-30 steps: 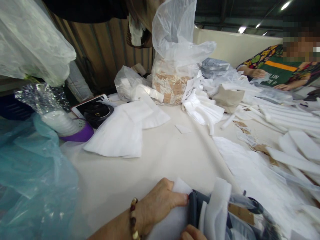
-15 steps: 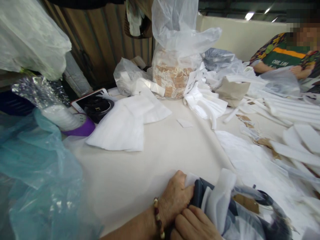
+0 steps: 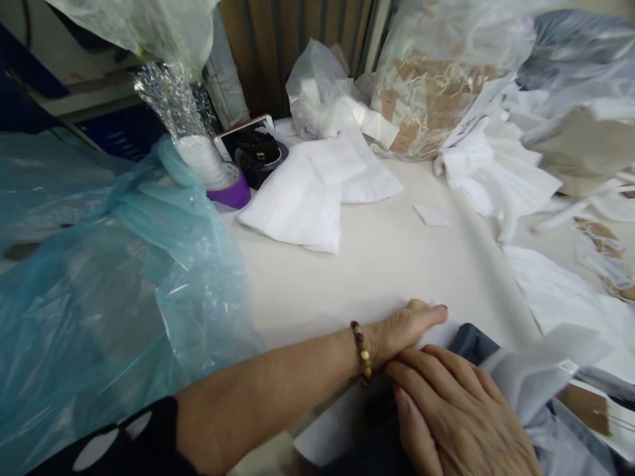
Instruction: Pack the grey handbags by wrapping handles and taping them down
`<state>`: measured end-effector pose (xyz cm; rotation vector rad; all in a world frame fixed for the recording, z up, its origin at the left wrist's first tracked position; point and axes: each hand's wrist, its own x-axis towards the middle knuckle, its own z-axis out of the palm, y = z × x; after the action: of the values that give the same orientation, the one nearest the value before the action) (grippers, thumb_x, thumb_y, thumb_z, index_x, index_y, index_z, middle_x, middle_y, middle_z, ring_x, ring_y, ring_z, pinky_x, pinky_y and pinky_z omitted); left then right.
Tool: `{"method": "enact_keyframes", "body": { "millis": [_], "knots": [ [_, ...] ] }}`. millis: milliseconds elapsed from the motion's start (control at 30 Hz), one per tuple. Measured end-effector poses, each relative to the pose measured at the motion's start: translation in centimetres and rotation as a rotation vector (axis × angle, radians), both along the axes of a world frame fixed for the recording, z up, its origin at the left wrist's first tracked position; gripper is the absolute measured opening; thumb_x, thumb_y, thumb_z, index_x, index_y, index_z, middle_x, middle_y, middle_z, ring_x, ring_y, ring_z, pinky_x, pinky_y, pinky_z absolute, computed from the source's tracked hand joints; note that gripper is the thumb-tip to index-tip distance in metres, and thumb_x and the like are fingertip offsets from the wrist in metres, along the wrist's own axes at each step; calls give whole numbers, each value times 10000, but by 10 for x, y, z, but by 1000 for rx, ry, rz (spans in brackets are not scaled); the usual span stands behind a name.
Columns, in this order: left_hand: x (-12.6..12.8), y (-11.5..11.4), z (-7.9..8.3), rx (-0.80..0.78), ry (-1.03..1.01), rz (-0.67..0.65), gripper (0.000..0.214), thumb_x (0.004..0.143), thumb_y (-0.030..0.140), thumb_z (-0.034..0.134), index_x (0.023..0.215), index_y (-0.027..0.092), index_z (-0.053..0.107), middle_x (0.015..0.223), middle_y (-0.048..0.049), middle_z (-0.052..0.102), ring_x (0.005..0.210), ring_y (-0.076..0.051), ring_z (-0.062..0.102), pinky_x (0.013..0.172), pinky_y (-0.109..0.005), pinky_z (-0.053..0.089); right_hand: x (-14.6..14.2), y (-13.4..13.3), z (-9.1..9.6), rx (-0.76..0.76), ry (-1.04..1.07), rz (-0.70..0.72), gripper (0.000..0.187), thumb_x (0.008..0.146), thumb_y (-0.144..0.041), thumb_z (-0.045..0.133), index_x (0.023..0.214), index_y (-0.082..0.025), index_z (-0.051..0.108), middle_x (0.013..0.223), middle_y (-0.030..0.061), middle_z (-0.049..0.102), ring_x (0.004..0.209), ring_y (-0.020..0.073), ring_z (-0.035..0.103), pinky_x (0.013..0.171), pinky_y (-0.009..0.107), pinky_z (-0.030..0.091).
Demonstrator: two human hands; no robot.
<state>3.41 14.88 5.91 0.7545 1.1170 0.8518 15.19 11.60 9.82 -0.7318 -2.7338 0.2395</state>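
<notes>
My left hand (image 3: pixel 407 327), a bead bracelet (image 3: pixel 362 352) on its wrist, lies low on the table with one finger stretched out to the right; its other fingers are hidden under my right hand. It rests on a white tissue sheet (image 3: pixel 325 433) at the edge of a dark navy folded garment (image 3: pixel 469 338). Flat on top of that garment lies my right hand (image 3: pixel 456 413), fingers together and pointing left across the left hand. White wrapping (image 3: pixel 546 373) and a brown tag (image 3: pixel 585 406) lie over the garment's right side.
A big blue plastic bag (image 3: pixel 124 264) fills the left. Behind are a purple-based stack (image 3: pixel 231 192), a black item on a phone (image 3: pixel 258 155), a stack of white sheets (image 3: pixel 312 198), a clear bag of brown tags (image 3: pixel 436 86) and white folded pieces (image 3: pixel 496 178).
The view has dropped and swung left, so the person opposite is out of sight. My right hand has come over the garment and the left hand, which has flattened out.
</notes>
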Motion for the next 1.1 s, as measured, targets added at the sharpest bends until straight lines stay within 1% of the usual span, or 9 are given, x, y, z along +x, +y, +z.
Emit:
{"method": "enact_keyframes", "body": {
  "millis": [133, 267, 400, 467, 567, 667, 800, 1000, 1100],
  "knots": [
    [-11, -16, -1, 45, -24, 5, 314, 889, 340, 390, 1100, 135, 497, 816, 16, 462, 768, -116, 484, 793, -258, 426, 5, 5, 2, 53, -180, -62, 237, 912, -222, 404, 967, -229, 634, 970, 32, 683, 870, 220, 566, 742, 352, 392],
    [-35, -66, -2, 210, 256, 84, 331, 884, 157, 351, 1190, 131, 476, 921, -54, 575, 830, -134, 577, 748, -263, 498, 8, 10, 1, 2, -214, -98, 237, 911, -204, 419, 875, -243, 650, 919, 9, 695, 835, 211, 572, 751, 348, 395],
    [-63, -110, -4, 625, 679, -232, 378, 822, -11, 356, 1115, 116, 557, 1099, -121, 611, 1027, -171, 572, 905, -285, 476, 14, 9, -6, 3, -195, -99, 235, 906, -227, 431, 838, -254, 654, 875, -1, 687, 818, 207, 570, 752, 350, 393],
    [-73, -117, -2, 809, 777, -404, 403, 836, -25, 345, 1160, 107, 545, 1223, -152, 572, 1128, -194, 536, 955, -290, 454, 17, 8, -9, 1, -189, -99, 214, 904, -240, 438, 898, -252, 652, 913, 1, 680, 857, 209, 568, 774, 351, 392],
    [-81, -112, 1, 967, 783, -499, 320, 882, 22, 363, 1106, 77, 586, 1215, -174, 592, 1093, -204, 576, 945, -285, 464, 21, 9, -13, -17, -192, -73, 215, 901, -256, 434, 974, -246, 636, 978, 18, 668, 917, 216, 558, 807, 356, 386],
    [-79, -103, 1, 932, 600, -459, 254, 863, 25, 421, 968, 64, 649, 1097, -164, 655, 1009, -191, 621, 905, -254, 478, 21, 11, -15, -51, -166, -55, 221, 904, -257, 417, 977, -239, 625, 990, 26, 661, 926, 216, 552, 809, 349, 378],
    [-62, -98, -10, 656, 368, -223, 195, 705, -28, 574, 748, 138, 668, 850, -56, 673, 800, -133, 631, 742, -198, 491, 16, 11, -15, -107, -92, -100, 196, 910, -237, 409, 877, -228, 601, 905, 20, 651, 869, 205, 543, 771, 333, 357],
    [-28, -98, -27, 487, 500, 122, 238, 601, -2, 617, 553, 163, 452, 602, 50, 430, 582, -77, 429, 521, -187, 301, 7, 12, -13, -213, -24, -171, 218, 898, -204, 409, 749, -215, 566, 803, 18, 609, 801, 203, 503, 755, 348, 322],
    [-34, -99, -21, 472, 471, 23, 202, 600, -6, 537, 590, 175, 448, 642, 42, 443, 622, -88, 439, 558, -190, 320, 5, 8, -10, -289, -24, -226, 223, 889, -181, 413, 737, -210, 573, 777, 17, 594, 799, 203, 490, 772, 358, 318]
  ]
}}
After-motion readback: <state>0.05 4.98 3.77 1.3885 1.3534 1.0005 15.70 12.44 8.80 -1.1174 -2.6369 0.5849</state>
